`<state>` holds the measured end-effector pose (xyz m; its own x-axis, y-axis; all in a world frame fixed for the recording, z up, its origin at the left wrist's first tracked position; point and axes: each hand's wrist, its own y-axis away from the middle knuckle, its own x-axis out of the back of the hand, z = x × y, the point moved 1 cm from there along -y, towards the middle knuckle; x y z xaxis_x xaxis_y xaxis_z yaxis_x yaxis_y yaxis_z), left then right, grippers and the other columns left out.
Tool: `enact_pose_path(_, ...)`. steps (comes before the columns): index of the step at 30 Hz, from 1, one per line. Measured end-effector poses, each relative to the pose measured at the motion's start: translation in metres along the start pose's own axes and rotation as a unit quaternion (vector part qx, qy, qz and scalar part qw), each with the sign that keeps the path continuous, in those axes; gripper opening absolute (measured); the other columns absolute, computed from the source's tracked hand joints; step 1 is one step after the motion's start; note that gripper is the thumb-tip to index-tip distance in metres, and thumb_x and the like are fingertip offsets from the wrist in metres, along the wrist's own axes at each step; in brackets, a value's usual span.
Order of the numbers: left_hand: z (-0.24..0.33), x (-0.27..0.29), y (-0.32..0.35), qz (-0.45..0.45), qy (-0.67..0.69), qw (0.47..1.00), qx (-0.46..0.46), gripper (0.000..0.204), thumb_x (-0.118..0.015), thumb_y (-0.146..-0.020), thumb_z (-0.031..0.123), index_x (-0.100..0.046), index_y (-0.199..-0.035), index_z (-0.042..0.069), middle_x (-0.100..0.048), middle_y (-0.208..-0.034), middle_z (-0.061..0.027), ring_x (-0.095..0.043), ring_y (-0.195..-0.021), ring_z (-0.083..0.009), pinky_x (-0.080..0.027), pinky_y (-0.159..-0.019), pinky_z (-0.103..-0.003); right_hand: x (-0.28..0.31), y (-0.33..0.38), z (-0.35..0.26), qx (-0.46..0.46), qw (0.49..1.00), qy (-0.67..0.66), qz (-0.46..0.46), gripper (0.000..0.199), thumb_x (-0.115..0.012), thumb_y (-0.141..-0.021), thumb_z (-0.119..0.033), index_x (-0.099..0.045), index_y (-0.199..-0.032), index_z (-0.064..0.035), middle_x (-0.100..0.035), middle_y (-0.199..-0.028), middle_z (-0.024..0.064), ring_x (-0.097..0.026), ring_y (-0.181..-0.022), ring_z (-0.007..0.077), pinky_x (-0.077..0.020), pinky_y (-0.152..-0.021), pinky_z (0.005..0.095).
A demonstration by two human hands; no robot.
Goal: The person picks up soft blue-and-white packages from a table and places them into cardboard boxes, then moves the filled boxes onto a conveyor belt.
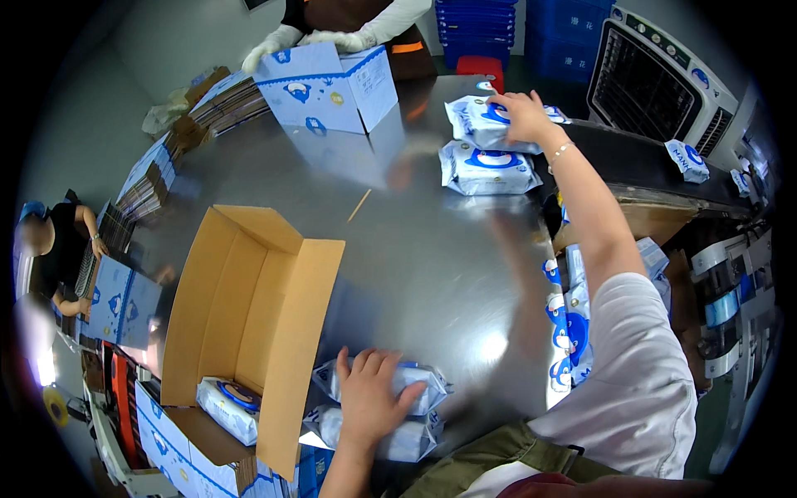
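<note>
- Head view: an open cardboard box (249, 332) lies at the table's near edge with one wipe pack (228, 408) inside.
- The left hand (369, 398) presses flat, fingers spread, on two stacked packs (415, 415) just beside the box flap.
- The right hand (525, 116) reaches far across the steel table (415, 249), fingers curled on a far pack (477, 120); another pack (488, 168) lies just nearer.
- A person's gloved hands (307, 40) rest on a blue-and-white carton (328, 87) beyond.

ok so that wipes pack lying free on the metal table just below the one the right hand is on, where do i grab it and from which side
Probably from above, across its short width. The free wipes pack lies flat on the steel table, label up, soft and pillow-shaped, so fingers can pinch its long edges. Come from the near side: the right hand covers the pack beyond it, while the table in front is bare.
</note>
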<state>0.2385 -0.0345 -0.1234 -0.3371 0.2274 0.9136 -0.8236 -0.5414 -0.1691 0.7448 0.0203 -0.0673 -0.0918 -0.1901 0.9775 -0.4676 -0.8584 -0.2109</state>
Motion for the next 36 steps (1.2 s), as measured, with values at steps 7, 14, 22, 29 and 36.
enact_pose_path(7, 0.0, 0.006, 0.0, 0.011, -0.011, 1.0, -0.012, 0.049, -0.064, -0.079, 0.049, -0.064, -0.102, 0.006, -0.062, -0.1, -0.0099, -0.055, -0.102, -0.03, -0.027, -0.102, -0.056, -0.008, 0.015, -0.054, 0.086, 0.974, -0.155, -0.141, 0.088, -0.079, -0.044, -0.003, -0.056, -0.129, -0.0122, -0.06, -0.122, 0.0171, -0.055, -0.115, 0.0349, -0.0447, -0.097, 0.0353)
enact_pose_path(14, 0.0, -0.002, 0.011, -0.001, 0.027, 0.998, -0.051, 0.051, -0.065, -0.077, 0.05, -0.063, -0.103, 0.006, -0.062, -0.104, -0.009, -0.054, -0.103, -0.0293, -0.025, -0.104, -0.057, 0.01, 0.251, -0.167, 0.168, 0.981, -0.088, 0.047, 0.102, -0.088, -0.05, -0.023, -0.041, -0.14, -0.0148, -0.04, -0.138, 0.0241, -0.036, -0.13, 0.0443, -0.0294, -0.106, 0.0534)
enact_pose_path(22, 0.012, 0.023, 0.058, 0.046, 0.032, 0.997, -0.061, 0.054, -0.076, -0.071, 0.035, -0.06, -0.114, 0.007, -0.057, -0.119, -0.013, -0.049, -0.118, -0.0329, -0.027, -0.106, -0.055, 0.032, 0.269, -0.198, 0.226, 0.972, -0.066, 0.01, 0.104, -0.088, -0.053, -0.032, -0.036, -0.141, -0.0147, -0.038, -0.14, 0.026, -0.038, -0.128, 0.0462, -0.0311, -0.105, 0.0551)
enact_pose_path(29, -0.011, -0.012, 0.213, 0.205, 0.242, 0.879, 0.356, 0.047, -0.07, -0.081, 0.019, -0.051, -0.121, 0.001, -0.056, -0.103, -0.0129, -0.059, -0.092, -0.0252, -0.049, -0.076, -0.035, 0.019, 0.241, -0.183, 0.237, 0.965, -0.098, -0.052, 0.107, -0.085, -0.053, -0.041, -0.035, -0.144, -0.0167, -0.045, -0.136, 0.0248, -0.044, -0.125, 0.0423, -0.0369, -0.103, 0.0479)
enact_pose_path(36, 0.008, -0.035, 0.18, 0.094, 0.649, 0.604, 0.454, 0.067, -0.046, -0.096, 0.049, -0.029, -0.143, 0.004, -0.052, -0.122, -0.0132, -0.056, -0.11, -0.0282, -0.053, -0.081, -0.044, -0.033, 0.145, -0.165, 0.118, 0.811, -0.433, -0.375, 0.096, -0.085, -0.062, -0.032, -0.039, -0.142, -0.0049, -0.053, -0.131, 0.0132, -0.049, -0.121, 0.0246, -0.0353, -0.104, 0.0334)
